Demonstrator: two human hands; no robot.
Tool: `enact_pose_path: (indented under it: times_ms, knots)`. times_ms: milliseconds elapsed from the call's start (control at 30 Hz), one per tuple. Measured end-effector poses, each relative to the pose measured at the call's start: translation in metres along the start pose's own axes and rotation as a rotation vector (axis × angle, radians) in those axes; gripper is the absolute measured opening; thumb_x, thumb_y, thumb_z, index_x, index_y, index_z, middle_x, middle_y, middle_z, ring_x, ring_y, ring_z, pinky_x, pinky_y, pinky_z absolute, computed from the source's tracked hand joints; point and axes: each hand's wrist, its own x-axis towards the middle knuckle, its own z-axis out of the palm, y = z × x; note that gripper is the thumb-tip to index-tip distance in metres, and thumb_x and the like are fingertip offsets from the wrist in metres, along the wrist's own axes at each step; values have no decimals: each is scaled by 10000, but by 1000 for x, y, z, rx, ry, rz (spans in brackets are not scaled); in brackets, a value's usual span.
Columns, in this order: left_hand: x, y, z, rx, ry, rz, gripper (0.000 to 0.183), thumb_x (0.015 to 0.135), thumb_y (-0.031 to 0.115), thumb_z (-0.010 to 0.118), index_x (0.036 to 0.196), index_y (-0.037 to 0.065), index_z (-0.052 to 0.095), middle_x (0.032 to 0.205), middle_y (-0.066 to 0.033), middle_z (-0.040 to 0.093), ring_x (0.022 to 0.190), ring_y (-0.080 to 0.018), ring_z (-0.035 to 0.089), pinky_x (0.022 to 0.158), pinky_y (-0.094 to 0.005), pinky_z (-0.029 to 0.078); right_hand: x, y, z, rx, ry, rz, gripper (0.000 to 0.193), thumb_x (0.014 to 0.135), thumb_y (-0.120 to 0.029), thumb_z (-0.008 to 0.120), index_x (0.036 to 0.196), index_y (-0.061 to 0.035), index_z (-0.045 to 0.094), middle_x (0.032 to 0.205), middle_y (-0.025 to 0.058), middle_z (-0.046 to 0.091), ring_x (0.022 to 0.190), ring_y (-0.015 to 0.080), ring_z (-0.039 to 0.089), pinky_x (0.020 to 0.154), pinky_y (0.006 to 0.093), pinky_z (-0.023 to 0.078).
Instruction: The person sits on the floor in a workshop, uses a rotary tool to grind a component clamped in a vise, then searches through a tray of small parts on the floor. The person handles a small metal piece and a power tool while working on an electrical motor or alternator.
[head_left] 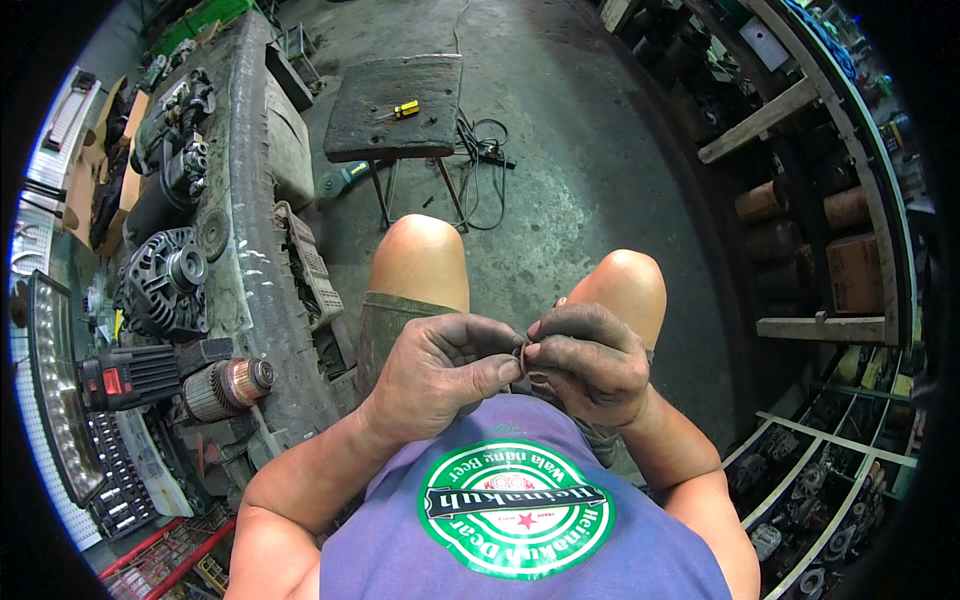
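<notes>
My left hand (445,370) and my right hand (592,362) meet above my lap, both darkened with grime. Between their fingertips sits a small dark piece (521,354), mostly covered by the fingers, too small to name. The left thumb and forefinger pinch it from one side, while the right thumb and fingers close on it from the other. Beyond my knees, a yellow-handled screwdriver (404,110) lies on a worn dark stool (395,135).
On the left bench (232,150) lie an alternator (165,280), a copper-wound armature (228,388), a black-and-red power tool (130,378) and a socket set (125,470). An angle grinder (345,178) and a cable (487,150) are on the floor by the stool. Shelving (845,200) with parts lines the right.
</notes>
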Motion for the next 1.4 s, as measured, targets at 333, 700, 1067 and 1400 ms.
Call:
enact_pose_path:
  times_ms: [333, 700, 1067, 1400]
  knots:
    - [1, -10, -6, 79, -21, 128, 226, 1009, 19, 781, 1217, -61, 741, 1088, -105, 795, 959, -131, 746, 839, -267, 621, 1, 2, -10, 106, -95, 52, 293, 866, 67, 819, 1155, 57, 772, 1103, 209, 741, 946, 301, 795, 779, 373, 668]
    - [4, -21, -6, 85, -7, 190, 237, 1015, -7, 763, 1238, -71, 714, 1126, -118, 790, 1026, -150, 763, 919, -279, 638, 24, -1, -31, 121, -305, 120, 312, 860, 64, 804, 1169, 24, 786, 1105, 186, 762, 937, 299, 802, 768, 365, 654]
    - [6, -27, -10, 75, 87, 212, 358, 954, -51, 813, 1247, 1, 616, 1142, -130, 772, 1058, -178, 768, 944, -317, 652, 51, -1, -42, 110, -499, 275, 296, 857, 62, 770, 1142, -8, 807, 1089, 144, 783, 940, 258, 806, 774, 339, 655]
    - [2, -28, -10, 109, 63, 209, 280, 966, -9, 822, 1167, 2, 629, 1091, -97, 767, 1026, -147, 759, 880, -275, 641, 66, -6, -38, 6, -576, 315, 157, 893, -37, 787, 1044, -75, 791, 1046, 81, 772, 878, 236, 781, 697, 348, 624]
